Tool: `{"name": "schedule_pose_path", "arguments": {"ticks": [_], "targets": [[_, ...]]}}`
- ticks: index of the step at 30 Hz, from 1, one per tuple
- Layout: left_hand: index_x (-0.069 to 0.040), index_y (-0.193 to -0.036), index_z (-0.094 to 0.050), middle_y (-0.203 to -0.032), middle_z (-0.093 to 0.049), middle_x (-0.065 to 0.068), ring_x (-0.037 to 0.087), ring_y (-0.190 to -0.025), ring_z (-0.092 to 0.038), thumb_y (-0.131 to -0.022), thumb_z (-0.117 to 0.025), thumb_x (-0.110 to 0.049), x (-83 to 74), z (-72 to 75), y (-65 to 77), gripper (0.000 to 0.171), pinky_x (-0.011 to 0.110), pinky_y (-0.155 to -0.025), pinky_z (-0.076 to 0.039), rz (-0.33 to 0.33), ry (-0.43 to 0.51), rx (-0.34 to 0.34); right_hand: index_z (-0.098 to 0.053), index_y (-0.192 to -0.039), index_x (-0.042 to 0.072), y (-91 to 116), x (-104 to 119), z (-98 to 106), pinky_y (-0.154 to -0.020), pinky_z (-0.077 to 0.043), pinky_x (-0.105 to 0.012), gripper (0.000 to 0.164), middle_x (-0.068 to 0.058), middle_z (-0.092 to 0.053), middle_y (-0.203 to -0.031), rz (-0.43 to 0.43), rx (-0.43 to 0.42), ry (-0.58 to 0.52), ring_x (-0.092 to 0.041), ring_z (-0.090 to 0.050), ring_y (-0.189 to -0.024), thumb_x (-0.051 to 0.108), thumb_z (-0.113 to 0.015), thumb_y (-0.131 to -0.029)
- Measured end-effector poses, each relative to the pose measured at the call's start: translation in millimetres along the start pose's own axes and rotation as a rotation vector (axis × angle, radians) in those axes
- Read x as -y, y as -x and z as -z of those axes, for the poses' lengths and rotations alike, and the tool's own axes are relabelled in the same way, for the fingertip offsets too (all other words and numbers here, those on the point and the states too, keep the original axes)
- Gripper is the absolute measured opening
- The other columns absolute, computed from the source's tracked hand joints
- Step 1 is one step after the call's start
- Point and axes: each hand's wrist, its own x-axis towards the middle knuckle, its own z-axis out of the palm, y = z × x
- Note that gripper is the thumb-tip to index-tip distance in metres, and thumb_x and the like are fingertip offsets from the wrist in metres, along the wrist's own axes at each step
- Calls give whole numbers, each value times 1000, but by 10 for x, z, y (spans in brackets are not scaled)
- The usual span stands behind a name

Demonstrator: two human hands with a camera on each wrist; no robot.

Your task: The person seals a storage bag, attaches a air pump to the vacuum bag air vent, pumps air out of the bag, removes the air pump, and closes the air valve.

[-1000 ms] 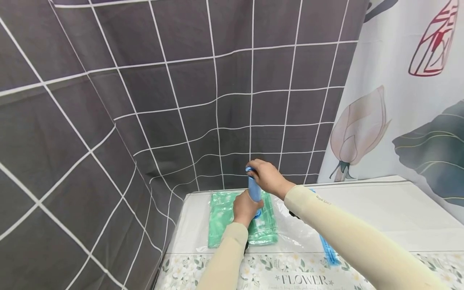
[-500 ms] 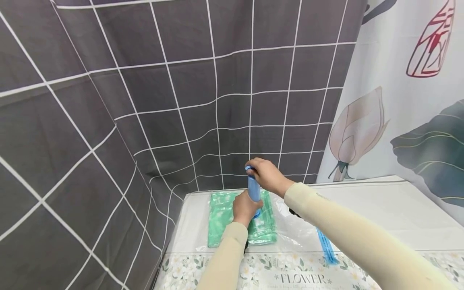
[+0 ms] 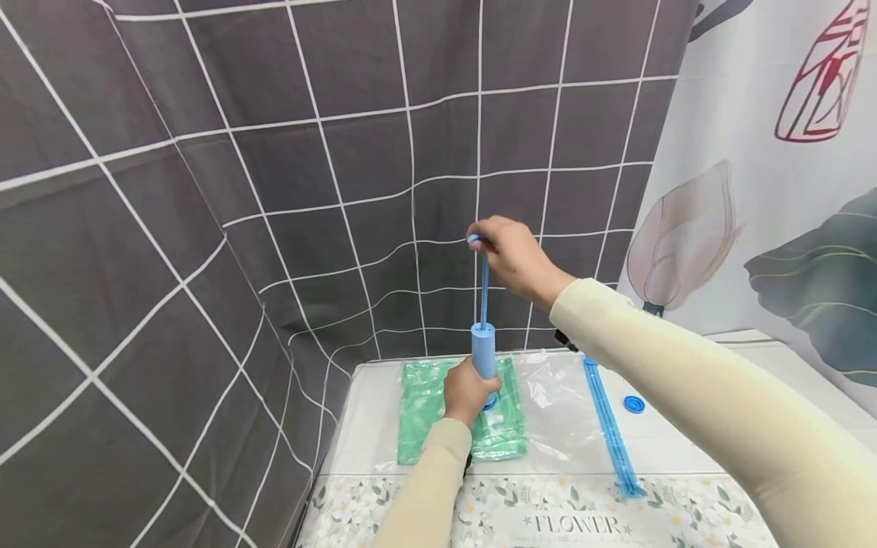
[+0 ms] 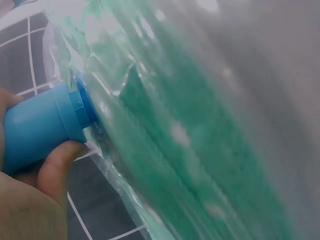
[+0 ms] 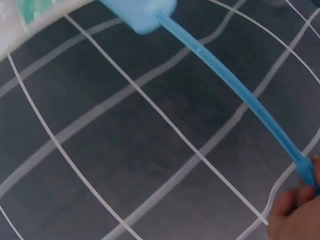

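- My left hand [image 3: 468, 392] gripped the light-blue barrel [image 3: 483, 350] of a pump low down, fingers wrapped round it and thumb lying near its bottom rim.
- My left forearm, in a cream sleeve [image 3: 428, 487], reached forward from the lower edge of the head view.
- My right hand [image 3: 514, 255], held high above the left, clasped the pump's handle [image 3: 474, 238] with curled fingers, knuckles upward.
- My right arm slanted in from the lower right, a dark band [image 3: 566, 340] at the wrist.
- Between my two hands, the thin blue rod [image 3: 484, 293] stood drawn well out of the barrel.
- The pump stood nearly upright, its lower end at a blue valve [image 3: 489, 402] on the clear bag [image 3: 558, 411], over the green contents [image 3: 421, 415].
- To the right, on the white tabletop [image 3: 370, 399], lay a blue strip [image 3: 612, 430] along the plastic and, just beyond it, a round blue cap [image 3: 633, 404].
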Motion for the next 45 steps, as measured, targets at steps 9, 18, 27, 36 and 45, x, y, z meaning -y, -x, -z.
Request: {"name": "schedule_pose_path", "arguments": {"ticks": [9,18,27,36,45], "targets": [[-5,-117,-80,-100,-88,12,30,-85,-83,-83,-93,-29,-217,144,55,43,47,-77,-70,86,10,78,-75,-137,0,-3,11,8,-114,-57,-57,27,-21,-76,-129,-23,-8,17,-42,-69,-128,13,-64,-116],[-1,-119,-80,-100,-87,14,31,-84,-83,-82,-92,-23,-278,206,42,44,54,-76,-69,87,-11,63,-68,-148,2,83,35,-140,-113,-57,-56,34,-20,-73,-134,6,-26,50,-42,-68,-126,15,-55,-120],[-4,-117,-80,-97,-87,12,29,-81,-82,-87,-92,-30,-188,175,44,42,48,-75,-69,37,-9,65,-76,-134,2,342,-389,-658,-107,-63,-54,27,-17,-81,-124,89,35,50,-39,-73,-115,17,-59,-119],[-11,-113,-79,-91,-85,6,24,-77,-78,-92,-90,-32,-170,173,52,31,45,-70,-66,48,8,139,-75,-136,-3,776,-369,-946,-107,-66,-52,25,-20,-80,-128,-34,171,79,-39,-75,-121,7,-65,-115],[-9,-113,-79,-91,-85,8,26,-77,-78,-90,-91,-27,-228,211,6,31,45,-70,-65,82,-37,139,-73,-136,-4,763,-342,-970,-106,-66,-53,26,-21,-79,-129,-46,163,68,-39,-77,-121,8,-66,-115]]}}
